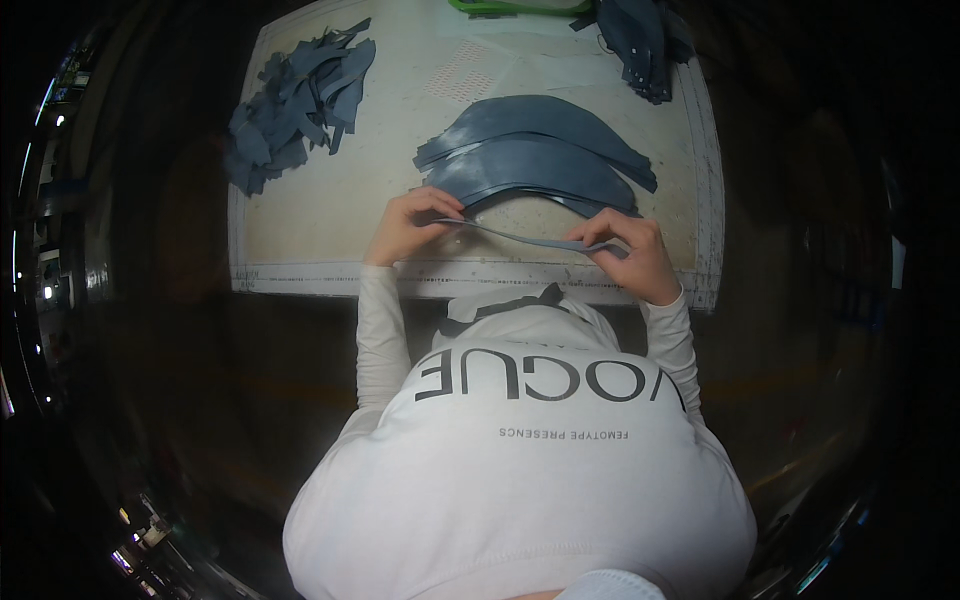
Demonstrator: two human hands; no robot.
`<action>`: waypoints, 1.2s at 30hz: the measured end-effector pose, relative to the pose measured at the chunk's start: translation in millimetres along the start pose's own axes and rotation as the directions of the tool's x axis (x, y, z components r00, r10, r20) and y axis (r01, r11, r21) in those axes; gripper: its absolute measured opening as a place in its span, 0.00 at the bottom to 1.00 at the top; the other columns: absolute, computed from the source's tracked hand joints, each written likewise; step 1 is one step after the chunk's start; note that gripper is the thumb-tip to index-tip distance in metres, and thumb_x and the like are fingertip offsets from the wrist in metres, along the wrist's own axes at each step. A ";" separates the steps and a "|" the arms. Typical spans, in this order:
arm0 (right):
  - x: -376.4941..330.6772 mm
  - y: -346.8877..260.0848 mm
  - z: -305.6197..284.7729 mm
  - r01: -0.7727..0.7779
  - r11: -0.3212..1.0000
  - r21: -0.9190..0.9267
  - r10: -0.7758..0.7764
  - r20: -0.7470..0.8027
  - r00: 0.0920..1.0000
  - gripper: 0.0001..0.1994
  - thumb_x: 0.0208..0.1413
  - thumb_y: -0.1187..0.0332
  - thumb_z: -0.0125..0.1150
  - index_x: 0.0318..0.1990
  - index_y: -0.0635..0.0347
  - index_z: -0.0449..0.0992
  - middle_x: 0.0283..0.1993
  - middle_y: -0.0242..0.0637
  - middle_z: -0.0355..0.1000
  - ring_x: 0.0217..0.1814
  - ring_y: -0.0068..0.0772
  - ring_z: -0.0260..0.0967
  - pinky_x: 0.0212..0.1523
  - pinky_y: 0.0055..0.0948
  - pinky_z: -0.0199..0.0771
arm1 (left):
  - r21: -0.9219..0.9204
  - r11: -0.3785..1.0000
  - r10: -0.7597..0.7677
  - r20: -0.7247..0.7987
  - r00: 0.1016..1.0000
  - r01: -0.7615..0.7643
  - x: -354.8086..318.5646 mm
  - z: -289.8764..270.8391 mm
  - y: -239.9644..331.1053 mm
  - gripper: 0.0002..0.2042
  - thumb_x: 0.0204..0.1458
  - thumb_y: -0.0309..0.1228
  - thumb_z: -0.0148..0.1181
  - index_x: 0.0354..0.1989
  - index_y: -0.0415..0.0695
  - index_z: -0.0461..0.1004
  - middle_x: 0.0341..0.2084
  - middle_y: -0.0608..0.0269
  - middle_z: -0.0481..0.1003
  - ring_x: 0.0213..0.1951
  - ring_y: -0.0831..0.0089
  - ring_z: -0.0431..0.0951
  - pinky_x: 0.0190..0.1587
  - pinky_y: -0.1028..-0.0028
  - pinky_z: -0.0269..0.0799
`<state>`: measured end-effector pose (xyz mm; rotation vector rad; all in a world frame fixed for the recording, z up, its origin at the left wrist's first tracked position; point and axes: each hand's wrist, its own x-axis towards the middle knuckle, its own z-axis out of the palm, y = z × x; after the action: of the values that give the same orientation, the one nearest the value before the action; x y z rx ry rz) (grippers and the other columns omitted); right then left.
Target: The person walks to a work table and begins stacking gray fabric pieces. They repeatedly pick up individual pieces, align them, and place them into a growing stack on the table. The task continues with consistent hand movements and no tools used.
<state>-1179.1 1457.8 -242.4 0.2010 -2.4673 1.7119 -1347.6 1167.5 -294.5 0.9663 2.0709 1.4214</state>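
A thin blue-grey strip point(515, 237), seen nearly edge-on, stretches between my two hands close to the near side of the table. My left hand point(408, 224) pinches its left end, and my right hand point(636, 254) grips the right end with thumb and fingers. The strip sags slightly in the middle. Just beyond it lie two overlapping stacks of curved blue-grey pieces, a nearer stack point(535, 168) and a farther stack point(545, 120). The fingers of my left hand are right beside the left corner of the nearer stack. Whether the strip is leather or cloth is unclear.
On the left of the pale table point(310, 225) is a loose heap of blue-grey strips point(305, 100). Darker blue pieces point(640, 48) lie at the far right. A green-edged tray point(515, 8) sits at the far edge, with a red-patterned sheet point(470, 72) nearer.
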 end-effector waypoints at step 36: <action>41.4 109.3 11.7 -0.238 0.907 -0.347 0.077 -0.419 0.905 0.13 0.50 0.72 0.66 0.45 0.58 0.77 0.43 0.44 0.76 0.43 0.44 0.75 0.42 0.35 0.75 | 0.132 0.956 -0.194 -0.392 0.899 0.264 49.5 16.6 -22.8 0.12 0.48 0.25 0.65 0.43 0.43 0.79 0.30 0.60 0.76 0.33 0.76 0.76 0.38 0.78 0.70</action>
<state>-1240.2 1483.3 -339.4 -0.3691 -2.4852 1.1162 -1375.2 1209.9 -320.6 0.5111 2.5347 1.3925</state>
